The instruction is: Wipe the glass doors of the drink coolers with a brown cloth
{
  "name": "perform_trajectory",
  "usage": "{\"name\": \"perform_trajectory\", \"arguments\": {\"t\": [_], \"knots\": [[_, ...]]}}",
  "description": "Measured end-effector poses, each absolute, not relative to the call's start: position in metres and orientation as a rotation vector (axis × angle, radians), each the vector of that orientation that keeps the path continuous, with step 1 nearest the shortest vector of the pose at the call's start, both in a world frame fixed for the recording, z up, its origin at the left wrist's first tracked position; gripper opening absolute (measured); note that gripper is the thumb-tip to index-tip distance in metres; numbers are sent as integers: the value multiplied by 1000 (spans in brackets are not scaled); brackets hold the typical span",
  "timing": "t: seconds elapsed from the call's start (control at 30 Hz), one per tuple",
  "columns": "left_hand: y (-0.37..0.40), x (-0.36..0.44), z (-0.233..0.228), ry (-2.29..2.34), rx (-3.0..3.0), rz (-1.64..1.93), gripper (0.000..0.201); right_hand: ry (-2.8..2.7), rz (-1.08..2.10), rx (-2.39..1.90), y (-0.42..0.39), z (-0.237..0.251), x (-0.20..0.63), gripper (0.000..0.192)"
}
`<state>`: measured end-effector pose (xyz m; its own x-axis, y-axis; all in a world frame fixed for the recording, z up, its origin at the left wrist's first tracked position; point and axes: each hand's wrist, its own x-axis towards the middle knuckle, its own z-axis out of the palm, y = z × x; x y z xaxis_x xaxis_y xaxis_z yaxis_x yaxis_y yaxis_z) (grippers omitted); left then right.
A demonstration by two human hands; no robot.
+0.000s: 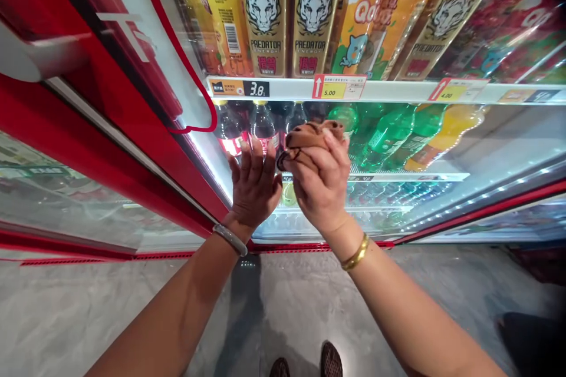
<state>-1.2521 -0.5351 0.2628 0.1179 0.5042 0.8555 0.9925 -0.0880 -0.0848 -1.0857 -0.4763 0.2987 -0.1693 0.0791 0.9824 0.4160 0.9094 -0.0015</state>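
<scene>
Standing before a glass-fronted drinks cooler, a person raises both bare hands to the door. At far left the red door frame (110, 106), smooth and glossy, runs diagonally down toward the floor; a white handle (39, 56) with rounded ends crosses its upper part. The left hand (254, 188) is released, its fingers spread and straight, the palm laid flat against the glass pane (486, 153); a plain silver bangle (230, 240) circles that wrist. Just beside it, the right hand (321, 179) is clenched around a brown cloth (312, 134), soft and crumpled into a wad that bulges above the fingertips and is pressed to the same pane at the level of the second shelf. A ribbed gold bangle (356, 254) sits on the right wrist. Behind the glass, a white shelf edge (398, 91) carries flat price tags (338, 87); above it stand gold square-shouldered bottles (289, 17) with a lion emblem, below it rounded green bottles (389, 135) and dark cola bottles (263, 123). Farther right, the pane is uncovered to the lower red frame edge. Below lies a grey, matt stone floor (287, 306), open on both sides of the two shoe tips (321, 362).
</scene>
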Motion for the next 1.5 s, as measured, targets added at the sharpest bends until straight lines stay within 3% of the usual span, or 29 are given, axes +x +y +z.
{"name": "perform_trajectory", "arguments": {"t": [0.27,0.43,0.57,0.77,0.9,1.2,1.5], "knots": [[-526,-1228,240,-1468,-1776,-896,91,-1875,-352,-455,-472,259,-1043,31],[-514,-1210,237,-1556,-1768,-1002,76,-1799,-406,-500,-467,273,-1039,24],[-511,-1200,231,-1584,-1744,-1043,61,-1907,-410,-437,-468,254,-1035,25],[-504,-1170,221,-1460,-1815,-929,79,-1926,-418,-490,-454,243,-988,27],[-493,-1148,220,-1534,-1786,-979,77,-1861,-382,-537,-447,254,-979,25],[-482,-1103,210,-1488,-1857,-950,85,-2001,-430,-481,-432,229,-927,21],[-454,-1061,232,-1568,-1799,-983,78,-1888,-386,-450,-411,246,-901,24]]}}
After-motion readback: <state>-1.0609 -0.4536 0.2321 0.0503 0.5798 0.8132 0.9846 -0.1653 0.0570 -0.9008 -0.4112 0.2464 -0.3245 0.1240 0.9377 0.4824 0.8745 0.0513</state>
